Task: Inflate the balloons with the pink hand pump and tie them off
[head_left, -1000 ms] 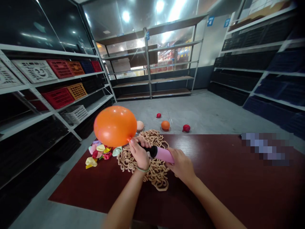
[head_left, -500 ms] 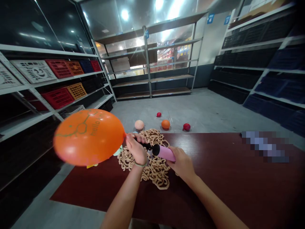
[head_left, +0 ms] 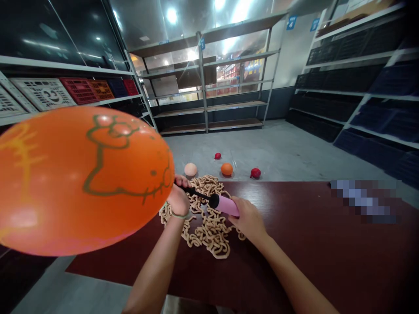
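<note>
A large orange balloon (head_left: 131,174) with a cartoon cat printed on it fills the left of the head view. Its neck end is at my left hand (head_left: 179,200), whose closed fingers grip the black end of a balloon pump (head_left: 225,206); the balloon's neck itself is hidden. My right hand (head_left: 250,220) is wrapped round the pump's pink barrel. A black rod shows between the barrel and my left hand. Beneath the pump lies a pile of tan, curled, rope-like strands (head_left: 214,235).
The strands lie on a dark red-brown table (head_left: 294,261). Beyond its far edge, a peach balloon (head_left: 190,169), an orange balloon (head_left: 227,169) and two small red balloons (head_left: 255,173) rest on the floor. Shelves with crates (head_left: 78,90) stand left; metal racks (head_left: 203,87) stand behind.
The orange balloon has grown much larger and its print has turned into view. My left hand has moved left, away from the pink barrel, so more black rod shows. My right hand has barely moved.
</note>
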`<action>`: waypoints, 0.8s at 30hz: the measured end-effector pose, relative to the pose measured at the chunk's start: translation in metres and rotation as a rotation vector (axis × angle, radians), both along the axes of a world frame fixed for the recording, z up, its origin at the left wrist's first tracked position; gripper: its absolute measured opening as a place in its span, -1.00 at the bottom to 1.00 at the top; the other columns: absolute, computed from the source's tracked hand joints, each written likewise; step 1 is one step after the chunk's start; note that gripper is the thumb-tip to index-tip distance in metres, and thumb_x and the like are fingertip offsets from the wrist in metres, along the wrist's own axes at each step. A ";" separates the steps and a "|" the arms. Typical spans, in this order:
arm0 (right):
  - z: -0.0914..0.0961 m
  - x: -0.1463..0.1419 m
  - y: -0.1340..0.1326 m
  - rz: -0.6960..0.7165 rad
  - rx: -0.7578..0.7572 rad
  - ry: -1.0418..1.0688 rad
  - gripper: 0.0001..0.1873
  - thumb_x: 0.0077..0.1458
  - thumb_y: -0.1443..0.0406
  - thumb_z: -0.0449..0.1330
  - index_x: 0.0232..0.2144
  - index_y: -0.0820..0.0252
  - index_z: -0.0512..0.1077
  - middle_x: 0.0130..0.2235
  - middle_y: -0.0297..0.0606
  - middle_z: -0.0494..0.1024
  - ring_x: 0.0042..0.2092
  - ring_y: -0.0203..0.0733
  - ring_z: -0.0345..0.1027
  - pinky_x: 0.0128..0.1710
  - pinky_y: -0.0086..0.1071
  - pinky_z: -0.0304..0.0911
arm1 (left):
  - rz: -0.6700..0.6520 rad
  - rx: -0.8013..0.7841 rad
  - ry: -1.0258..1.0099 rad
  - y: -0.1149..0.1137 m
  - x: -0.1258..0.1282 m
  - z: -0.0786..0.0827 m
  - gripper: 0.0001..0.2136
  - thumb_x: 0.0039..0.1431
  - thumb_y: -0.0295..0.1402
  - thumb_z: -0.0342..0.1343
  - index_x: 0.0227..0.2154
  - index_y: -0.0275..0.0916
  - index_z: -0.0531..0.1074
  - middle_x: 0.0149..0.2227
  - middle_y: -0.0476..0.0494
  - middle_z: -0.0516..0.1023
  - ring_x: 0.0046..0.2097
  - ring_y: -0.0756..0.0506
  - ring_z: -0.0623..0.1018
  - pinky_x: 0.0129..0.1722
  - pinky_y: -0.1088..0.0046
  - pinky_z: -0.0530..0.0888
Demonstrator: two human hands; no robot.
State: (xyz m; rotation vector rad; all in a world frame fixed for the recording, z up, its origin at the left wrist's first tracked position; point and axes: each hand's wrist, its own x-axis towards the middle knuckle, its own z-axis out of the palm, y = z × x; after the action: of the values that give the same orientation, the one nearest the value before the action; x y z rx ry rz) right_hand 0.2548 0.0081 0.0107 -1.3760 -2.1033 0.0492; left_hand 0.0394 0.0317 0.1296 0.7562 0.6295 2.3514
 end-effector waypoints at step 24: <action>0.011 0.030 0.008 -0.104 0.070 -0.220 -0.45 0.18 0.18 0.15 0.22 0.05 0.26 -0.08 -0.18 0.51 -0.11 -0.03 0.34 -0.22 -0.25 0.12 | 0.042 -0.229 0.197 0.000 -0.060 -0.022 -0.70 0.23 -0.09 0.08 -0.47 -0.20 0.26 -0.49 -0.08 0.53 -0.36 -0.06 0.61 -0.18 0.30 0.56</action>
State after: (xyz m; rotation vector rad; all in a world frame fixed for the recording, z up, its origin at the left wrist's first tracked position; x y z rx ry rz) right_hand 0.2846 0.0161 0.0221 -1.5041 -2.1828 -0.2263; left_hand -0.0208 0.0318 0.1073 0.8812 0.9891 2.2089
